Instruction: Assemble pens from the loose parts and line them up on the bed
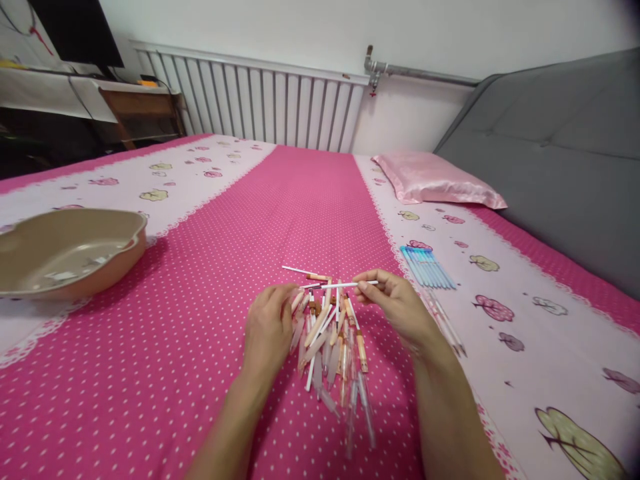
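Observation:
My right hand [387,297] pinches a thin white pen refill [345,285] between thumb and fingertips, holding it level above a loose pile of pen parts [320,333]. My left hand [270,317] is closed with its fingers bent down at the pile's left side, close to the refill's dark-tipped end; what its fingertips hold is hidden. Several white refills, peach-coloured barrels and translucent tubes lie jumbled between my wrists. Clear caps or tubes [363,407] spread toward me from the heap.
A row of blue pens [427,268] lies to the right, with a few pale pens [444,323] below it. A beige basin [135,248] holding small scraps sits at left on the pink dotted bedspread [310,193]. Beyond are a pink pillow [435,179] and grey headboard [560,147].

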The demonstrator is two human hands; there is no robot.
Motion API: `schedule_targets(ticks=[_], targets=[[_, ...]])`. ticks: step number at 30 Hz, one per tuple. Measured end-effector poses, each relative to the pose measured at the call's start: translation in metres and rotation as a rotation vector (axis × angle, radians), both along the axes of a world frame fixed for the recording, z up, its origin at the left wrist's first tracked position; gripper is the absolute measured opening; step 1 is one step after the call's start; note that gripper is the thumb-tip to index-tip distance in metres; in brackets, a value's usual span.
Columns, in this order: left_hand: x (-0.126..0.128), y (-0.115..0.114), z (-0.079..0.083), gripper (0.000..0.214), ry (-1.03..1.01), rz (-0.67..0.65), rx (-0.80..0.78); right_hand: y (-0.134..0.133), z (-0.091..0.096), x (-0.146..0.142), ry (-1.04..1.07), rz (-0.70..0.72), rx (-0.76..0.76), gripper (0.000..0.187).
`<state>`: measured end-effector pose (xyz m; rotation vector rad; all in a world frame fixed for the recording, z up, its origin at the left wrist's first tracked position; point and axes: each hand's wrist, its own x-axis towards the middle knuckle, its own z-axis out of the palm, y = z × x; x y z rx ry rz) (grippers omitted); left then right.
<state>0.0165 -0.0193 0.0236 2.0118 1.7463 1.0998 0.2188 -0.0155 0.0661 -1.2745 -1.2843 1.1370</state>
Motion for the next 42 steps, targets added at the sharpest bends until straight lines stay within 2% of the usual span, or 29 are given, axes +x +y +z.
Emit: schedule_targets(ticks=[12,16,21,24,28,37,42], targets=[[0.003,-0.004,0.003,0.03,-0.001,-0.044,0.028,0.002,-0.006,-0.004,-0.073,0.028,0.018,0.019],[0.004,-0.004,0.005,0.03,0.072,-0.101,0.019,0.002,-0.009,-0.006,-0.204,0.056,0.091,0.018],[0.007,-0.005,0.004,0.03,0.132,-0.183,0.025,0.001,-0.008,-0.005,-0.36,0.022,0.149,0.019],[0.009,-0.008,0.005,0.03,0.128,-0.203,0.008,0.001,-0.007,-0.005,-0.349,0.025,0.145,0.018],[0.012,-0.012,0.011,0.03,0.087,-0.271,-0.029,0.001,-0.007,-0.007,-0.316,0.11,0.132,0.018],[0.015,-0.016,0.014,0.03,-0.052,-0.376,-0.091,-0.008,-0.006,-0.021,-0.374,0.374,0.252,0.038],[0.012,-0.015,0.016,0.029,-0.159,-0.37,-0.171,-0.007,-0.006,-0.02,-0.234,0.355,0.244,0.05]])
